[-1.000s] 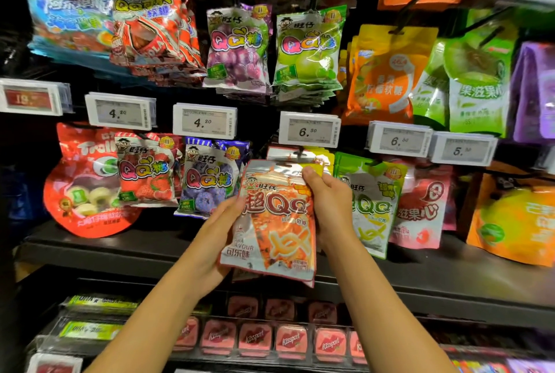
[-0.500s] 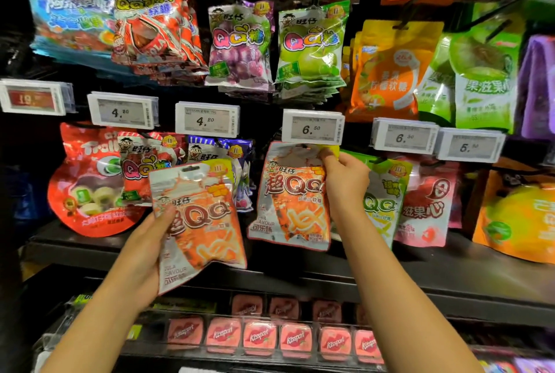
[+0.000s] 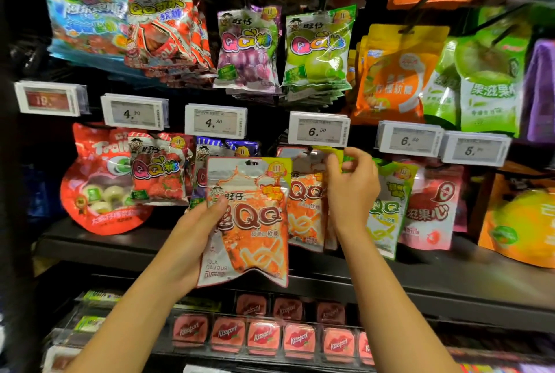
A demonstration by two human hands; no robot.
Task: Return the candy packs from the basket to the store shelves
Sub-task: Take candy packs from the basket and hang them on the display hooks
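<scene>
My left hand (image 3: 192, 240) grips the orange cola pack (image 3: 247, 222) along its left edge, thumb pressed across the front near the printed face, the other fingers curled behind it. I'm holding the pack upright in front of the lower row, just left of the peg under the 6.50 price tag (image 3: 319, 131). It looks light and soft, a crinkly foil pouch that would bend and slide under a loose hold, so I judge the stiff sealed top beside the hang hole (image 3: 250, 163) the best place to take it for threading. To the right, an identical hung pack (image 3: 306, 207) already sits on that peg, partly behind the one I carry. My right hand (image 3: 351, 192) is up at its top corner, fingers (image 3: 332, 164) loosely curled and pinching the header, steadying it on the hook.
</scene>
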